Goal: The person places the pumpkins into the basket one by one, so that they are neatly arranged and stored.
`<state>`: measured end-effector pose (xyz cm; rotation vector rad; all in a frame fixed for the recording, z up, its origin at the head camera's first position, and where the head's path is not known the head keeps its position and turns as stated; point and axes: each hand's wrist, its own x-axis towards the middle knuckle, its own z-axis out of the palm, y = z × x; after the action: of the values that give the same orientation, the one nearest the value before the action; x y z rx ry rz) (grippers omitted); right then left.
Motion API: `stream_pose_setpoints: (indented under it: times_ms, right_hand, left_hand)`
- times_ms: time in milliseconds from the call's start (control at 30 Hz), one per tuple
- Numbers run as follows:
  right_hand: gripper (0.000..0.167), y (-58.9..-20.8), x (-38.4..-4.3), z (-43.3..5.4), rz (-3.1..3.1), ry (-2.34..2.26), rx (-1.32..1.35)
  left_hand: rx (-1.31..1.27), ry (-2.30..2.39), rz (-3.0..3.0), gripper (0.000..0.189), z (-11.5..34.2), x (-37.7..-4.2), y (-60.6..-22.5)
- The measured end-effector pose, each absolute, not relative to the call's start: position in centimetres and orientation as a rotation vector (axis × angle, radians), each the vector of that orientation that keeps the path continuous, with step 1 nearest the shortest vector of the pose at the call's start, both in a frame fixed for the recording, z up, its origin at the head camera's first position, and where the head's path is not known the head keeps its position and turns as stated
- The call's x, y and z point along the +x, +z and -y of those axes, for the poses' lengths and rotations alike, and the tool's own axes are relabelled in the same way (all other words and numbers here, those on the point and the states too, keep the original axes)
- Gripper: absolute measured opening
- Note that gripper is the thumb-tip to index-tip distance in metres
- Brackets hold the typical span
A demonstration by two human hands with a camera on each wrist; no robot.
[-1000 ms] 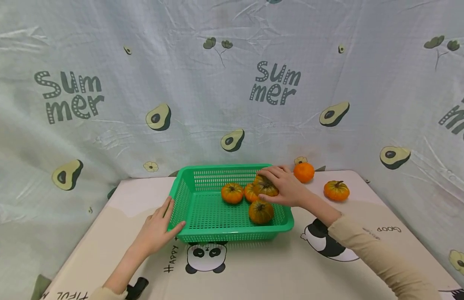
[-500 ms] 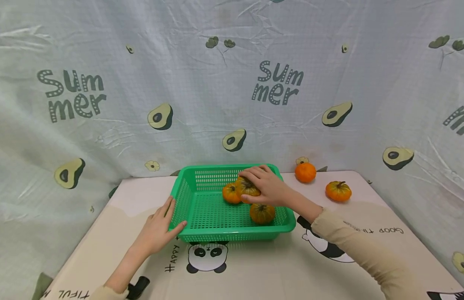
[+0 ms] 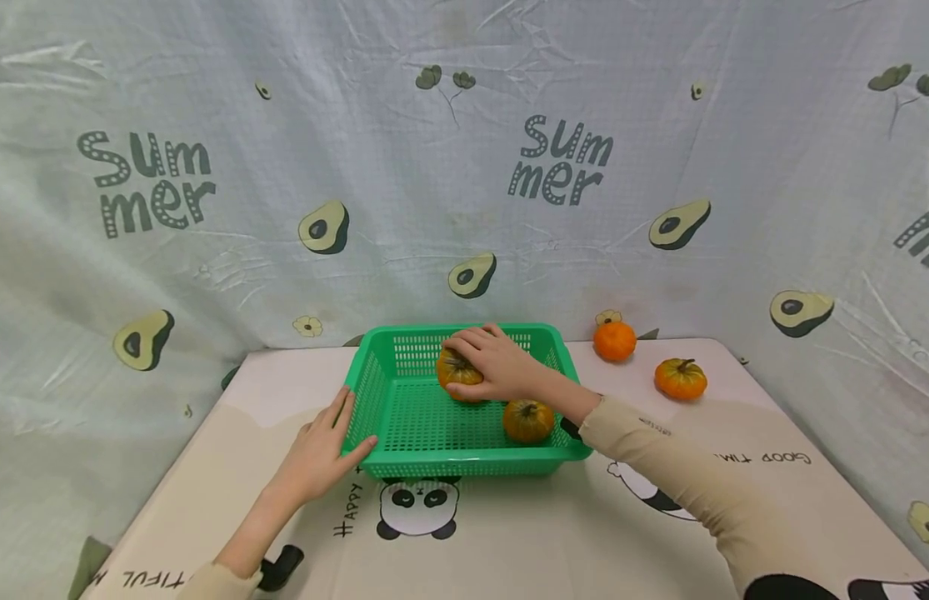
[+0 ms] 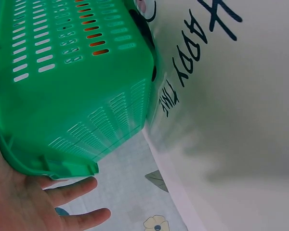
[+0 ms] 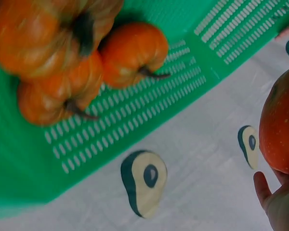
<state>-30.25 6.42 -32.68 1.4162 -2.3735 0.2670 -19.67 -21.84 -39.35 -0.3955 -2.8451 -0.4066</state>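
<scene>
My right hand (image 3: pixel 497 364) grips a ribbed orange-green pumpkin (image 3: pixel 457 368) over the back middle of the green plastic basket (image 3: pixel 471 456). At the right edge of the right wrist view the held pumpkin (image 5: pixel 282 125) shows smooth and orange, with fingers beneath it. Another pumpkin (image 3: pixel 528 421) sits in the basket's front right part. The right wrist view shows more inside, among them a small pumpkin (image 5: pixel 135 54) with a thin stem; my hand hides these in the head view. Fingers straight and spread, my left hand (image 3: pixel 314 454) rests against the basket's left rim.
Right of the basket, two pumpkins lie on the table: a plain orange one (image 3: pixel 615 342) at the back edge and a striped one (image 3: pixel 681 379) nearer. A printed curtain (image 3: pixel 389 208) hangs behind the table. Panda-printed cloth (image 3: pixel 524 542) covers the table.
My right hand has carried its pumpkin leftward across the basket, from the right side to the back middle. My left hand stays at the left rim.
</scene>
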Motion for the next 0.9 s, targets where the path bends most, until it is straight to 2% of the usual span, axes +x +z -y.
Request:
stream_pose_setpoints:
  times_ms: [200, 667, 900]
  right_hand:
    - [0.054, -34.0, -31.5, -5.3, 2.416, 0.171, 1.43]
    - [0.056, -37.7, -32.1, -4.5, 2.32, -0.154, 1.613]
    - [0.057, -38.5, -32.2, -4.2, 2.373, -0.276, 1.602]
  left_hand:
    - [-0.387, -0.409, 2.848, 0.078, 21.9, -19.9, -39.6]
    - [-0.397, -0.43, 2.843, 0.078, 21.8, -19.8, -39.4]
    - [-0.388, -0.434, 2.844, 0.078, 21.8, -19.8, -39.4]
